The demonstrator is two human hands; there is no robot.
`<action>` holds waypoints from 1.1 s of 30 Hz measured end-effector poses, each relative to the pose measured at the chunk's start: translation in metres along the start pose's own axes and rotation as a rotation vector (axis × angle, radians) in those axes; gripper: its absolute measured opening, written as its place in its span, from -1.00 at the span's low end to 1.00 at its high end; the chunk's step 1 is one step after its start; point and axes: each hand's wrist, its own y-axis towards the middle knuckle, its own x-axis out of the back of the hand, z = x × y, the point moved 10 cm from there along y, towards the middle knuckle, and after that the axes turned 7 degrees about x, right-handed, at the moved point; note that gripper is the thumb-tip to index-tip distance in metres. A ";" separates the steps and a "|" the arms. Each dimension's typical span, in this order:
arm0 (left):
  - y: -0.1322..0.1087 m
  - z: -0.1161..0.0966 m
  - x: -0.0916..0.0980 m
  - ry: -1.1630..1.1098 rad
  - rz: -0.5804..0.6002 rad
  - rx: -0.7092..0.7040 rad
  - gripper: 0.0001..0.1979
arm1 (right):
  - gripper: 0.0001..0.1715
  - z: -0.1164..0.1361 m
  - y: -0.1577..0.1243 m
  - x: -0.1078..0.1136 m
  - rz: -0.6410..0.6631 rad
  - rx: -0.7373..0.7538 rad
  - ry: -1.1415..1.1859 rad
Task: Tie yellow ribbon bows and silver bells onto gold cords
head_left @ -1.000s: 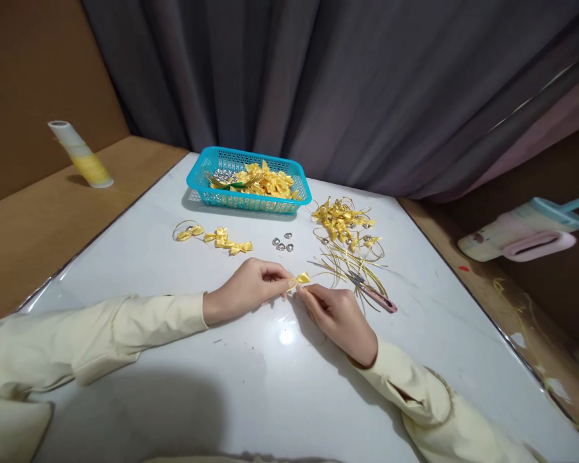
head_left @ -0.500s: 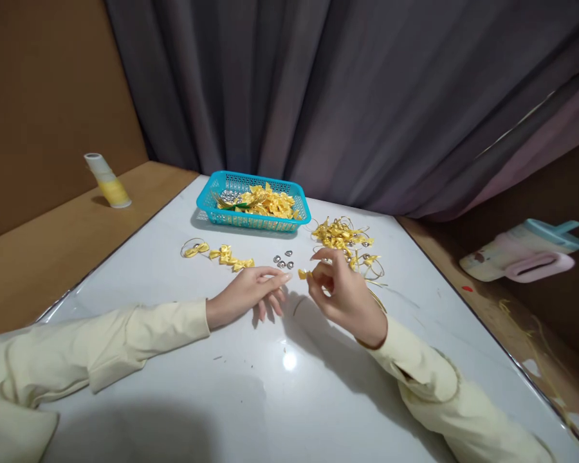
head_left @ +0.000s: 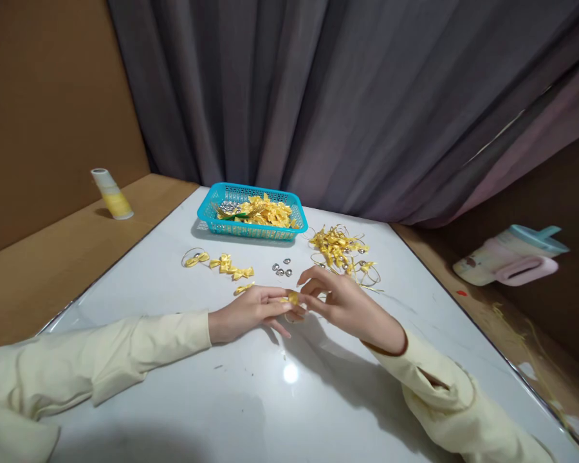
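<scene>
Resting at the fingertips of the left hand (head_left: 251,312), a small yellow bow (head_left: 292,298) is just above the tabletop (head_left: 251,399), in the narrow space between the two hands. The left hand has its fingers stretched out and its thumb laid close over them, with the bow held lightly between. The right hand (head_left: 335,299) is loosely curled, its fingers partly spread; its fingertips meet the bow's edge, but whether they pinch it I cannot tell.

Just beyond the left hand lies a loose bow (head_left: 244,289), and farther off a short row of bows (head_left: 224,263), next to a bow with a cord loop (head_left: 196,260). A few silver heart beads (head_left: 288,272) sit beyond the gap between the hands. Past the right hand spreads a tangled pile of bows and gold cords (head_left: 335,244).

Near the far edge stands a blue basket (head_left: 253,233) with yellow bows, silver beads and gold strands inside. A yellow-and-white roll (head_left: 118,206) leans at left, a lidded cup (head_left: 509,254) at right, and a grey curtain (head_left: 222,96) hangs behind.
</scene>
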 end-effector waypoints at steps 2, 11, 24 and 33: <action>-0.001 0.003 -0.004 0.024 0.023 0.036 -0.63 | -0.87 -0.001 0.001 0.014 -0.079 0.031 -0.178; 0.000 0.009 -0.015 0.056 0.181 0.080 -0.53 | -0.76 0.014 0.007 -0.032 0.232 0.305 -0.016; 0.003 0.005 -0.002 0.099 0.031 0.057 -0.70 | -0.69 -0.008 0.008 -0.039 0.217 0.051 0.485; 0.002 0.005 0.001 0.024 0.011 0.069 -0.73 | -0.65 -0.020 0.008 -0.045 0.147 0.001 0.840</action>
